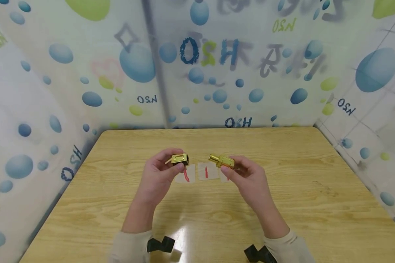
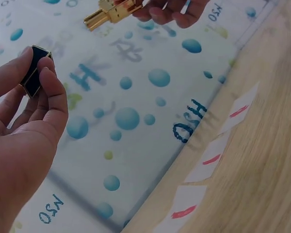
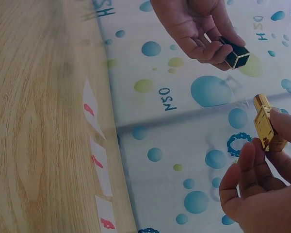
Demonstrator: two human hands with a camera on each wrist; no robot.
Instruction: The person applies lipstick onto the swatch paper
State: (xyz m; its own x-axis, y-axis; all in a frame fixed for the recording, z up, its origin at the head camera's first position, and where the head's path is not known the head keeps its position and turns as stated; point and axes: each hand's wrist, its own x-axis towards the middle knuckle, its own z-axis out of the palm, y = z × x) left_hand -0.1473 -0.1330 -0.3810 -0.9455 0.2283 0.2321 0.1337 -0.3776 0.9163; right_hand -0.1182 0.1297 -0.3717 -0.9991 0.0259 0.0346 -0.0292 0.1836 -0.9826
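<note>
My left hand (image 1: 155, 180) pinches a small black-and-gold lipstick cap (image 1: 179, 159) between thumb and fingers. The left wrist view shows one black side of the cap (image 2: 35, 77) edged in gold. Across from it, my right hand (image 1: 251, 180) grips the gold base of a lipstick (image 1: 224, 161), whose narrower round tube points left toward the cap. In the right wrist view the lipstick (image 3: 265, 127) and the cap (image 3: 237, 57) are clearly apart. Both are held above the wooden table (image 1: 197, 204). Whether any lipstick shows inside the tube is too small to tell.
Three white paper pieces with red strokes lie in a row below the hands: a left paper (image 1: 190, 174), a middle paper (image 1: 214, 172) and a right paper (image 2: 169, 224), seen best in the wrist views. A patterned curtain (image 1: 197, 91) stands behind the table and along both sides.
</note>
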